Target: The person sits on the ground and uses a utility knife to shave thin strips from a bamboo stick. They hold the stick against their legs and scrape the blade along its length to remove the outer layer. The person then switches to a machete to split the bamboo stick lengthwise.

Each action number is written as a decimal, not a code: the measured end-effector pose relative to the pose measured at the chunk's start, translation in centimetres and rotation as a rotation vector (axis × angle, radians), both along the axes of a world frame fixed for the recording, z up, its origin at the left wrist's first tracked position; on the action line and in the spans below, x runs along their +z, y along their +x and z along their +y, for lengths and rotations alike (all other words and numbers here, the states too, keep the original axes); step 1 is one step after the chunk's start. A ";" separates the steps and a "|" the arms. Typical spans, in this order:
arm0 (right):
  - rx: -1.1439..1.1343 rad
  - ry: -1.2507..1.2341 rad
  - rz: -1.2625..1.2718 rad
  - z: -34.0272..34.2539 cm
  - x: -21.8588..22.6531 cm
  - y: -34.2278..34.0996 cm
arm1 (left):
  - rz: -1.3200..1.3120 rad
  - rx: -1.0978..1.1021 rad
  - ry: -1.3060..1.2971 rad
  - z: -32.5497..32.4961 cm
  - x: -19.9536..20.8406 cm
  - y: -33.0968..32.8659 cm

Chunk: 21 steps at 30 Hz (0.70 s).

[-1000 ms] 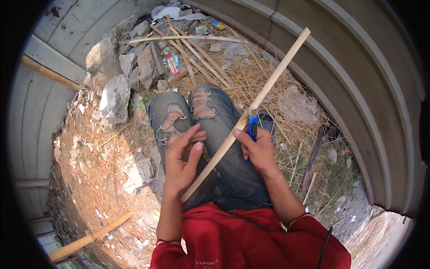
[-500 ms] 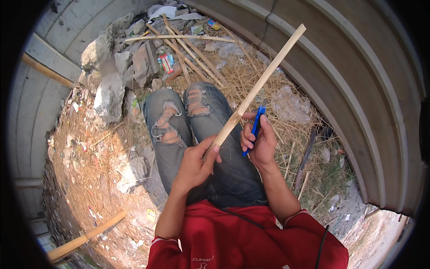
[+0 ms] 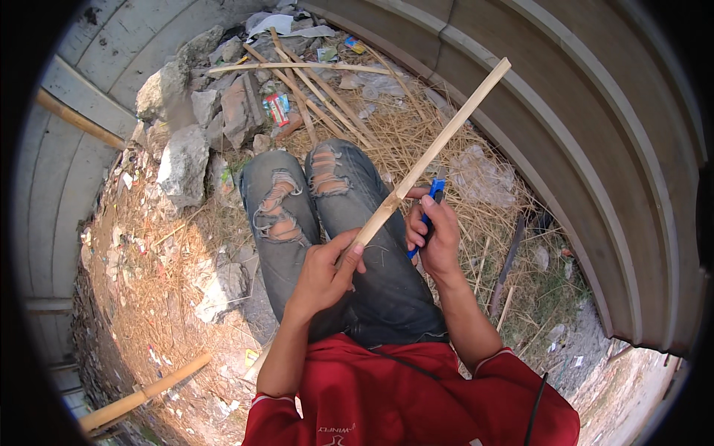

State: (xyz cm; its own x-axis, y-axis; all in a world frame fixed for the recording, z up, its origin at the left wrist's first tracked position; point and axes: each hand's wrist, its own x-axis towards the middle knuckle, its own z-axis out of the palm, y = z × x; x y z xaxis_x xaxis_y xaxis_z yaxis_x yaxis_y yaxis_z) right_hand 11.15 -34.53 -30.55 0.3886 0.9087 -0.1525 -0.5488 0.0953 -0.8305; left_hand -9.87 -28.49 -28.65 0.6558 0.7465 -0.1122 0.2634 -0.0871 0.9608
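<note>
My left hand is closed around the lower end of a pale split bamboo strip, its thumb lying along the top. The strip slants up and away to the right above my knees, with a darker joint near its middle. In my right hand is a blue utility knife, gripped with its head pointing away from me. The thumb presses on the knife, and the right index finger reaches toward the underside of the strip near the joint. Most of the knife's handle is hidden by my fingers.
Several bamboo strips lie crossed on the ground beyond my knees, near broken rocks and litter. Dry straw spreads to the right. A curved corrugated metal sheet rises along the right; a bamboo pole lies lower left.
My right hand has tilted the utility knife and its thumb has slid up along it. The strip's far end has dipped slightly, and my left hand keeps its hold.
</note>
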 end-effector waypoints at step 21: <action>0.221 -0.240 -1.096 -3.3 -2.7 -0.2 | 0.666 0.047 0.228 -2.5 0.5 0.1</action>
State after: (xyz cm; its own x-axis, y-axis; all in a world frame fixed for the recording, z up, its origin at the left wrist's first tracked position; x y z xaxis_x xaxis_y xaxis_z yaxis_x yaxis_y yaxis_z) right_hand 10.93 -37.87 -33.23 0.2550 0.9669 -0.0088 0.4970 -0.1389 -0.8566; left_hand -9.79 -31.02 -28.15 0.4687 0.8251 -0.3157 0.7974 -0.2413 0.5531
